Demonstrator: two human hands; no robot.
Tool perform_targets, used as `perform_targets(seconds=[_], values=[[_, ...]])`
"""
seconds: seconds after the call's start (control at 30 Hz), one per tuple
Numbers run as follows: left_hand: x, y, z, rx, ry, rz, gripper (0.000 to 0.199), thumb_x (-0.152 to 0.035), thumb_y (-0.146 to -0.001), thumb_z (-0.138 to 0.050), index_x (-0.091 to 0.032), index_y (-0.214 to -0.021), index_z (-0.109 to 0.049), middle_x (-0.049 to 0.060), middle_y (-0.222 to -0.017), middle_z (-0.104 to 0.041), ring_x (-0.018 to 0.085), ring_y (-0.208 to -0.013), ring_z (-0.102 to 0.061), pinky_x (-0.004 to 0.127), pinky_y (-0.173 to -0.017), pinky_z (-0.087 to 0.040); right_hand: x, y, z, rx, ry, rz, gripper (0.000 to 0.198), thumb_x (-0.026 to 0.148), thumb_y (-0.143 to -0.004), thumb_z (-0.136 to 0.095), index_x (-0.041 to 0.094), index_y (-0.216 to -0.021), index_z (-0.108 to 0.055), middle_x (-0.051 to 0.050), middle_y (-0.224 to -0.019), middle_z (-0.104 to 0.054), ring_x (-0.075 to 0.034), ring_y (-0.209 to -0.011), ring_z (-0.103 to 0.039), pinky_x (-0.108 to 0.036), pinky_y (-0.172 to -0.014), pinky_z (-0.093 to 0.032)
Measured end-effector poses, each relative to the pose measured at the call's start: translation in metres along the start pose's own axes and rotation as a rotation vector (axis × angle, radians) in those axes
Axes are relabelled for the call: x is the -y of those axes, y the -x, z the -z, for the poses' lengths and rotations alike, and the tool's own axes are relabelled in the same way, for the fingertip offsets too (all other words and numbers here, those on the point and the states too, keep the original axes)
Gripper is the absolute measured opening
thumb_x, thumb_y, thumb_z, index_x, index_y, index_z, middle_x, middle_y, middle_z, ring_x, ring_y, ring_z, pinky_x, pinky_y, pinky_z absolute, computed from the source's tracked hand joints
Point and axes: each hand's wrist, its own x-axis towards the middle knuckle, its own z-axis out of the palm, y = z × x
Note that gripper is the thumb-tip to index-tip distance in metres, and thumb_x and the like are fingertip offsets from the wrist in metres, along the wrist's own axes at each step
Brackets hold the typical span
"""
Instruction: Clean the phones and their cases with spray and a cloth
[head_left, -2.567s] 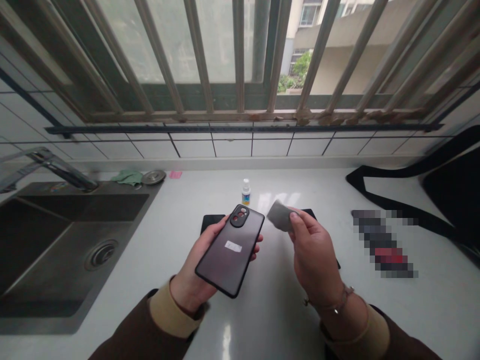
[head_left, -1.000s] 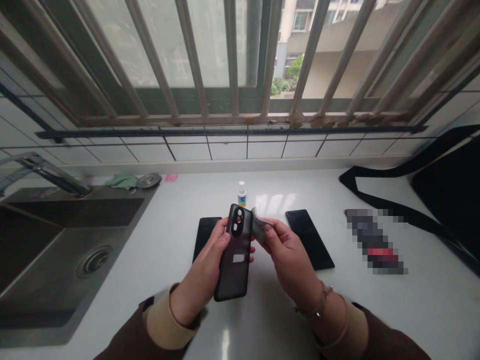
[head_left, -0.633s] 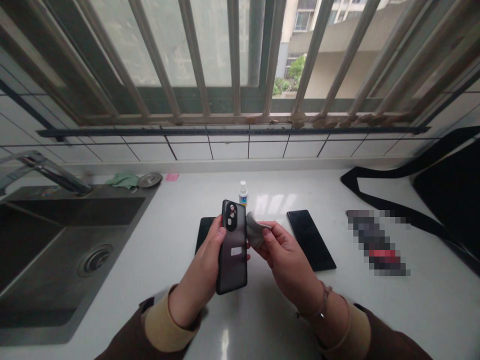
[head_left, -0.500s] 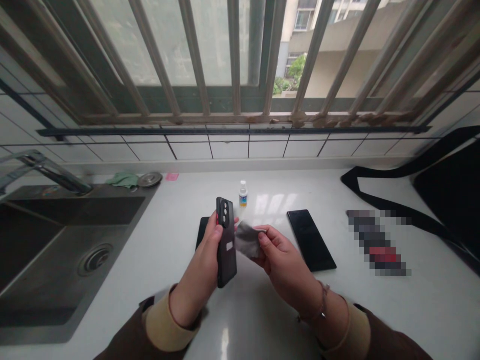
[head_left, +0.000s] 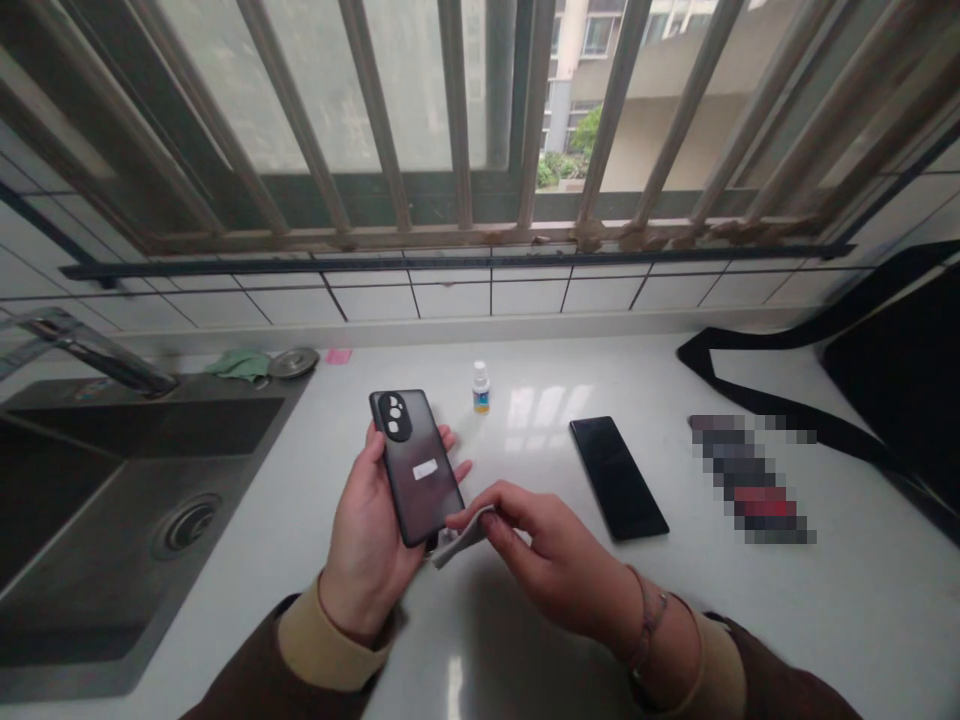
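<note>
A translucent dark phone case [head_left: 424, 440] with a black rim and a small white label lies tilted in my left hand [head_left: 367, 535]. Its camera cutouts look pale, as if seen through. The thumb rests on the left edge, and fingertips show past the right edge. My right hand [head_left: 555, 555] pinches a folded grey cloth [head_left: 461, 538] close to the case's lower right corner; whether cloth and case touch I cannot tell. To the right of that hand, a black phone [head_left: 619, 478] lies flat on the white counter [head_left: 525, 640].
A small white bottle [head_left: 481, 388] with a colourful label stands behind the case. On the left are a steel sink [head_left: 270, 440], a faucet [head_left: 97, 350], a green cloth [head_left: 240, 365] and a metal drain lid [head_left: 293, 362]. A black strap [head_left: 750, 398] and a blurred-out object [head_left: 750, 480] lie right.
My left hand has turned the case from edge-on to back facing up and shifted it left. My right hand has lowered the cloth to the case's bottom end.
</note>
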Motion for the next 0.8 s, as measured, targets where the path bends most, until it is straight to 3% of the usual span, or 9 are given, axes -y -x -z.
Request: perform_targets(seconds=[0.07,0.17,0.23,0.33,0.4,0.47,0.6,0.67,0.8], values=[[-0.003,-0.002,0.000,-0.027,0.045,-0.049,0.046,-0.047,-0.109,-0.055,-0.029,-0.151,-0.060,0.013,-0.132,-0.074,0.031,-0.114,-0.075,0.063,-0.097,-0.066,0.002,0.002,0.004,0.003,0.070,-0.001,0.019,0.027,-0.109,-0.061,0.023,-0.110,-0.079,-0.003,-0.093,-0.079,-0.019,-0.084,-0.073,-0.035,-0.081,-0.054],[-0.002,-0.002,0.002,0.019,-0.003,-0.114,0.052,-0.048,-0.105,-0.066,-0.038,-0.155,-0.056,0.007,-0.125,-0.072,0.026,-0.111,-0.073,0.058,-0.099,-0.065,-0.003,0.003,0.007,-0.022,-0.119,0.001,0.022,0.035,-0.109,-0.061,0.021,-0.100,-0.076,-0.002,-0.081,-0.073,-0.018,-0.072,-0.068,-0.032,-0.070,-0.054],[0.003,-0.001,0.006,0.079,-0.157,-0.147,0.067,-0.046,-0.099,-0.078,-0.044,-0.160,-0.050,0.002,-0.114,-0.070,0.020,-0.099,-0.072,0.047,-0.095,-0.067,-0.005,0.002,0.009,-0.043,-0.246,0.076,0.029,0.043,-0.109,-0.062,0.022,-0.097,-0.076,-0.004,-0.086,-0.070,-0.019,-0.078,-0.068,-0.034,-0.075,-0.056],[0.015,0.000,0.011,0.204,-0.404,-0.133,0.092,-0.042,-0.089,-0.090,-0.043,-0.166,-0.041,-0.001,-0.104,-0.068,0.016,-0.086,-0.070,0.034,-0.085,-0.063,-0.006,0.001,0.010,-0.089,-0.231,0.134,0.029,0.046,-0.107,-0.065,0.023,-0.095,-0.079,-0.008,-0.114,-0.066,-0.023,-0.110,-0.067,-0.040,-0.098,-0.056],[0.022,-0.001,0.015,0.276,-0.468,-0.100,0.099,-0.042,-0.086,-0.093,-0.038,-0.168,-0.038,0.003,-0.113,-0.072,0.021,-0.097,-0.074,0.034,-0.090,-0.061,-0.007,-0.001,0.010,-0.106,-0.174,0.069,0.025,0.042,-0.106,-0.065,0.024,-0.098,-0.081,-0.010,-0.133,-0.062,-0.026,-0.130,-0.062,-0.042,-0.107,-0.053],[0.028,-0.003,0.018,0.312,-0.486,-0.073,0.096,-0.046,-0.090,-0.089,-0.034,-0.169,-0.036,0.010,-0.128,-0.073,0.027,-0.115,-0.074,0.040,-0.101,-0.059,-0.008,-0.003,0.009,-0.118,-0.107,-0.008,0.021,0.035,-0.106,-0.064,0.025,-0.101,-0.081,-0.010,-0.139,-0.062,-0.027,-0.133,-0.061,-0.042,-0.108,-0.053],[0.033,-0.008,0.023,0.304,-0.589,-0.063,0.073,-0.057,-0.101,-0.072,-0.028,-0.163,-0.048,0.015,-0.147,-0.068,0.033,-0.133,-0.069,0.051,-0.115,-0.054,-0.015,-0.009,0.011,-0.191,0.094,-0.128,0.019,0.029,-0.104,-0.061,0.025,-0.107,-0.080,-0.007,-0.113,-0.074,-0.024,-0.105,-0.070,-0.041,-0.097,-0.055],[0.034,-0.010,0.026,0.317,-0.694,-0.080,0.071,-0.060,-0.101,-0.069,-0.026,-0.161,-0.051,0.017,-0.152,-0.065,0.035,-0.137,-0.067,0.055,-0.118,-0.052,-0.019,-0.012,0.014,-0.244,0.183,-0.192,0.019,0.028,-0.105,-0.060,0.024,-0.108,-0.079,-0.007,-0.106,-0.078,-0.024,-0.099,-0.072,-0.040,-0.092,-0.055],[0.033,-0.009,0.031,0.443,-1.055,-0.295,0.073,-0.061,-0.098,-0.072,-0.021,-0.157,-0.058,0.022,-0.167,-0.050,0.040,-0.153,-0.053,0.063,-0.126,-0.045,-0.022,-0.016,0.021,-0.295,0.365,-0.254,0.021,0.022,-0.105,-0.056,0.021,-0.108,-0.077,-0.009,-0.110,-0.081,-0.027,-0.104,-0.074,-0.040,-0.094,-0.054]])
